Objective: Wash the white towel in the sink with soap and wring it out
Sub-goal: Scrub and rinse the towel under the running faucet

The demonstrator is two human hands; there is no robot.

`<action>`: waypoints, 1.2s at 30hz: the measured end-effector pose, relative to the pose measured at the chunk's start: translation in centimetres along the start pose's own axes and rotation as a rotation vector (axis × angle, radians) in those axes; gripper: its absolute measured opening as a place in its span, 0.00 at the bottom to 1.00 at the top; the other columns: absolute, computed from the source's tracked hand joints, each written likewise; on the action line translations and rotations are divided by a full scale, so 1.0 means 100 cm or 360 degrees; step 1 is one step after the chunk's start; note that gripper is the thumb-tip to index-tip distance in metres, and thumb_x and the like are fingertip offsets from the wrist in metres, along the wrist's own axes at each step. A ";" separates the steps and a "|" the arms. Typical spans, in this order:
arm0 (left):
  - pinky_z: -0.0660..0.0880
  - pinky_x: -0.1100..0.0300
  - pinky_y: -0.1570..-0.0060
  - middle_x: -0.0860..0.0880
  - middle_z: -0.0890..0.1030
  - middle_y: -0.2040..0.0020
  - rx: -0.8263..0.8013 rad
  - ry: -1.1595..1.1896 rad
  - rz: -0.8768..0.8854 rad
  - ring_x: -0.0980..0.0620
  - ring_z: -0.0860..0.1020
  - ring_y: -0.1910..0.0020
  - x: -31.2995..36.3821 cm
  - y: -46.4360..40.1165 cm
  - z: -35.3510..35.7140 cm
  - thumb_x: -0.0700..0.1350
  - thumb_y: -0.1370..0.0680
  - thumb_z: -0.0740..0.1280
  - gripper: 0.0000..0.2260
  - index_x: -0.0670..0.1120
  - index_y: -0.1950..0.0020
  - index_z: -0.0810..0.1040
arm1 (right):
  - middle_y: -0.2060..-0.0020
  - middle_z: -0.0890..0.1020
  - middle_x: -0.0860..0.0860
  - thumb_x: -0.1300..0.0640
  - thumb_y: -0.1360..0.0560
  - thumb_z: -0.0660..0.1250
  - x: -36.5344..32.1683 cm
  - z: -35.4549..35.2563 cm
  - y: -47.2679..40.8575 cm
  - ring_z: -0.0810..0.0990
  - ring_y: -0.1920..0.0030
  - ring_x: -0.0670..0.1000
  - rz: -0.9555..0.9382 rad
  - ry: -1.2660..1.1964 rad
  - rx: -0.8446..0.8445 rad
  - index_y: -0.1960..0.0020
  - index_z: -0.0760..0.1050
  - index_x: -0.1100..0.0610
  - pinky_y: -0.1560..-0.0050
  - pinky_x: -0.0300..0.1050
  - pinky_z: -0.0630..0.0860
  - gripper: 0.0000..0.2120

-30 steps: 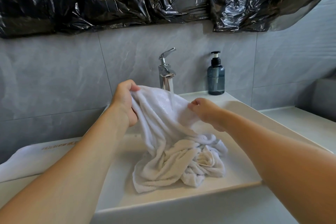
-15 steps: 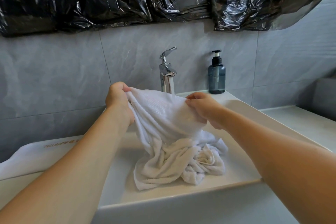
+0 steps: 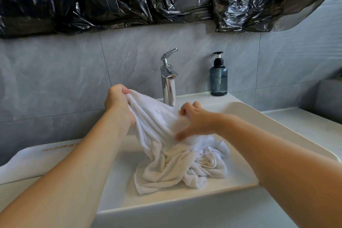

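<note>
1. I see my left hand (image 3: 118, 106) clenched on the upper edge of the white towel (image 3: 166, 161), lifting it just left of the faucet (image 3: 168, 83).
2. My right hand (image 3: 194, 122) lies spread on the towel, fingers relaxed.
3. The rest of the towel is heaped in the sink (image 3: 246, 116).
4. A soap bottle (image 3: 218, 79) stands on the far rim.

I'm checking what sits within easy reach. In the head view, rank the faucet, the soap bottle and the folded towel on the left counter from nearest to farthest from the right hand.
From the right hand:
1. faucet, just behind it, slightly left.
2. soap bottle, behind and to its right, on the sink's back ledge.
3. folded towel, far left, across the sink.
</note>
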State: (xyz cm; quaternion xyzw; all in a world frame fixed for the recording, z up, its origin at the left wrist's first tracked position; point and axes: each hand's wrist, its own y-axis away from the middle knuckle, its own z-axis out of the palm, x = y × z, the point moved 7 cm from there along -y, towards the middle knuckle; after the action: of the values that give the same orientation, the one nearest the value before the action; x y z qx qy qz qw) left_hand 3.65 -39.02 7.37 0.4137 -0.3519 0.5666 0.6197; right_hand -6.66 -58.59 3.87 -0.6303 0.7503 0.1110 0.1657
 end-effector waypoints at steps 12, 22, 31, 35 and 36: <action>0.75 0.53 0.55 0.46 0.70 0.57 -0.0160 -0.0109 -0.0095 0.46 0.73 0.60 -0.009 -0.001 0.009 0.43 0.34 0.64 0.08 0.44 0.57 0.68 | 0.43 0.68 0.54 0.53 0.26 0.64 0.009 -0.031 -0.003 0.67 0.49 0.55 -0.0004 0.0309 0.0500 0.45 0.60 0.47 0.49 0.47 0.67 0.14; 0.80 0.47 0.50 0.44 0.77 0.53 -0.0463 -0.0162 -0.0221 0.44 0.80 0.55 -0.025 0.009 0.031 0.44 0.30 0.67 0.12 0.44 0.47 0.75 | 0.42 0.67 0.55 0.35 0.27 0.59 0.001 -0.025 0.001 0.65 0.41 0.58 0.0192 0.0913 0.0576 0.37 0.71 0.49 0.40 0.56 0.61 0.25; 0.73 0.55 0.56 0.44 0.77 0.58 -0.0617 -0.0480 -0.0243 0.44 0.77 0.60 -0.028 0.015 0.038 0.44 0.30 0.66 0.10 0.44 0.51 0.74 | 0.59 0.76 0.51 0.66 0.27 0.53 0.008 -0.048 0.001 0.75 0.58 0.55 0.0049 -0.0652 0.0926 0.52 0.72 0.53 0.63 0.45 0.71 0.13; 0.70 0.53 0.58 0.43 0.72 0.55 -0.0672 -0.0583 -0.0160 0.41 0.70 0.60 -0.026 0.021 0.039 0.39 0.43 0.63 0.19 0.44 0.53 0.70 | 0.59 0.75 0.50 0.56 0.25 0.57 0.016 -0.046 -0.001 0.76 0.59 0.53 0.0148 -0.0378 0.0764 0.44 0.64 0.50 0.59 0.48 0.73 0.10; 0.70 0.56 0.61 0.42 0.71 0.61 -0.0637 -0.0600 -0.0061 0.42 0.70 0.65 -0.023 0.023 0.041 0.36 0.37 0.60 0.11 0.41 0.56 0.71 | 0.57 0.75 0.51 0.53 0.26 0.60 0.018 -0.045 0.000 0.76 0.60 0.53 0.0142 -0.0213 0.0697 0.42 0.60 0.48 0.60 0.48 0.73 0.14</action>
State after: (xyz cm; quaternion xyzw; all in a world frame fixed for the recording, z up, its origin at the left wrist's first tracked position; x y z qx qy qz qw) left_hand 1.25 -43.65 7.26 0.3878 -0.5582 0.3868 0.6233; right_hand -7.47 -61.89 7.36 -0.5369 0.7709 -0.0057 0.3427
